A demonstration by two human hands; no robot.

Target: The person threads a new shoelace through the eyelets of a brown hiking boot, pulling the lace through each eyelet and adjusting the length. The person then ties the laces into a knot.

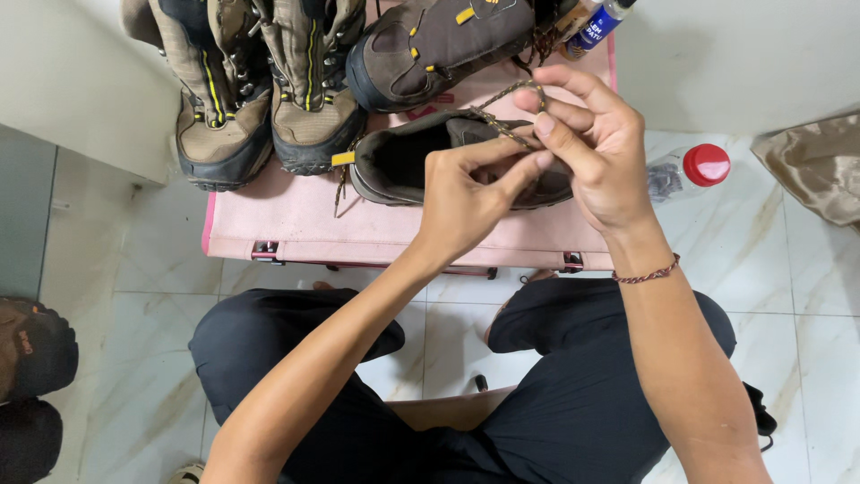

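A brown hiking shoe [403,157] lies on a pink folding table [296,220], its opening facing up. My left hand [466,193] hovers over the shoe and pinches its brown-and-yellow lace [511,92] between thumb and forefinger. My right hand [587,148] is just to the right, fingers curled around a loop of the same lace. A braided bracelet [647,272] sits on my right wrist. The two hands touch at the fingertips above the shoe's tongue.
Two tan hiking boots [260,90] and another brown shoe [439,45] stand at the back of the table. A clear bottle with a red cap [690,168] lies on the marble floor at right, near a beige bag [811,166]. My knees in dark trousers [573,394] are below.
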